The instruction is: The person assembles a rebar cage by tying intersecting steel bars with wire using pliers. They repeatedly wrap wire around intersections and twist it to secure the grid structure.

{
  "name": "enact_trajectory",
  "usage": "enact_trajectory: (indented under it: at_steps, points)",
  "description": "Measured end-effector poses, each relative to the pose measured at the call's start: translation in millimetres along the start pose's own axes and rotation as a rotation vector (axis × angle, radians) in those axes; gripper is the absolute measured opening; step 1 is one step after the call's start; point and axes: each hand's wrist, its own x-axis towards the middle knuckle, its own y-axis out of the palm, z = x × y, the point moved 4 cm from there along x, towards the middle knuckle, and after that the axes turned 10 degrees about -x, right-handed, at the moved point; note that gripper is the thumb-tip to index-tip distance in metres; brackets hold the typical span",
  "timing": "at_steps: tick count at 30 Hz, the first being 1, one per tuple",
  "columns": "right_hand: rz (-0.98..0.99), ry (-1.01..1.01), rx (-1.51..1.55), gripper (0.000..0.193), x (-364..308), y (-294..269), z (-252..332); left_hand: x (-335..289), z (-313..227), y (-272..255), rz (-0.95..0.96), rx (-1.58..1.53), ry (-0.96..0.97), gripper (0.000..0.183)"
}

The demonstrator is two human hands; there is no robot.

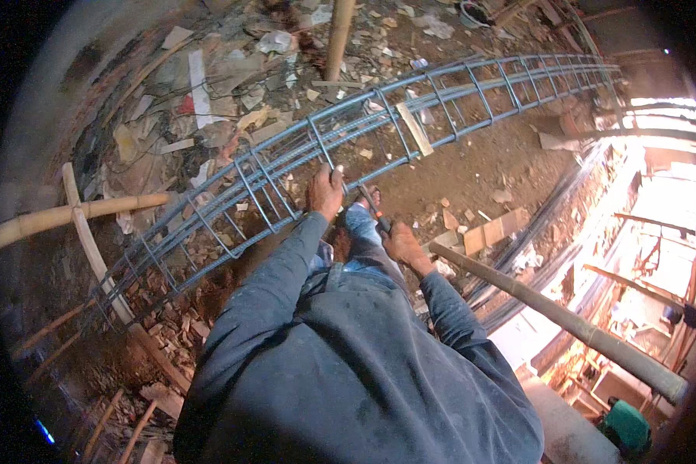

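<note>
Steel reinforcement cage (319,141), extending from lower left to upper right over littered ground (456,176). The left hand (326,192) rests at its near side, fingers curled; whether they close on a bar cannot be told. The right hand (404,246) grips a hand tool (375,207), tip near the cage. At right, a bamboo pole (564,321).

Steel cage (340,134) blocking ahead, open dirt (472,164) ahead-right, bamboo pole (557,315) rightward
</note>
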Motion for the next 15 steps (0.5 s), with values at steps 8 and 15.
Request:
enact_trajectory:
  at_steps: [8, 15]
  points:
    - [-0.179, 0.415, 0.097, 0.035, -106.8, 47.2, -129.1, 2.4, 3.0, 2.0, 0.094, 0.101, -0.072, 0.047]
    - [0.129, 1.057, 0.791, 0.037, -285.2, 173.6, -281.3, 5.5, 19.2, -3.3, 0.162, -0.082, -0.120, 0.047]
